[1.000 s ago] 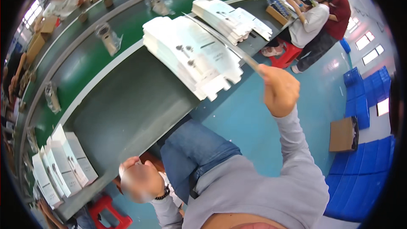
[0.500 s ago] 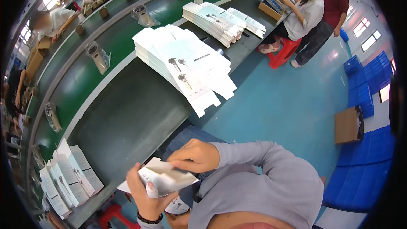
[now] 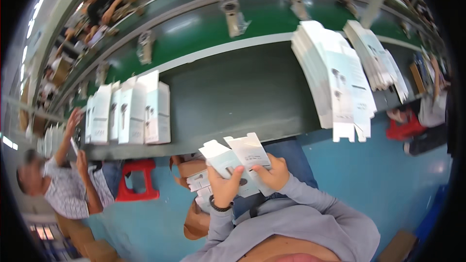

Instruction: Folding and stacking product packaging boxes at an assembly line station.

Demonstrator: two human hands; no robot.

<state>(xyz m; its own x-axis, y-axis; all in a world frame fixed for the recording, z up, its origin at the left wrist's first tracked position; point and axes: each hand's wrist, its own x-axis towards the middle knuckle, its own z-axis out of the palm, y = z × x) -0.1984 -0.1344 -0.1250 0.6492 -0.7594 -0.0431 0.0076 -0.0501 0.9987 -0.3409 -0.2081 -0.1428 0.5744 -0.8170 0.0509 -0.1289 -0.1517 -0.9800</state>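
Low in front of my body, both hands grip a white and pale-blue paper carton [image 3: 248,152] with its end flaps sticking up. Its two panels stand at an angle to each other. My left hand [image 3: 224,186], wearing a dark bead bracelet, closes on the left panel, thumb on the front. Around the right panel's lower side my right hand [image 3: 274,173] is closed, thumb also in front. The fingers behind the carton are hidden. Set-up cartons [image 3: 132,111] stand upright in a row at the table's left. Flat cartons lie in a tall stack [image 3: 335,67] at the right.
Behind the dark table [image 3: 228,101] runs a green conveyor [image 3: 189,24] carrying bagged parts [image 3: 234,17]. Another flat-carton stack [image 3: 371,55] lies farther right. A brown bag [image 3: 196,220] with cartons sits by my legs. A co-worker [image 3: 73,184] and a red stool [image 3: 138,179] are at left.
The view has swung left. My right hand has left the carton's opening flaps for its right side, and the carton now faces me, held higher between both hands.
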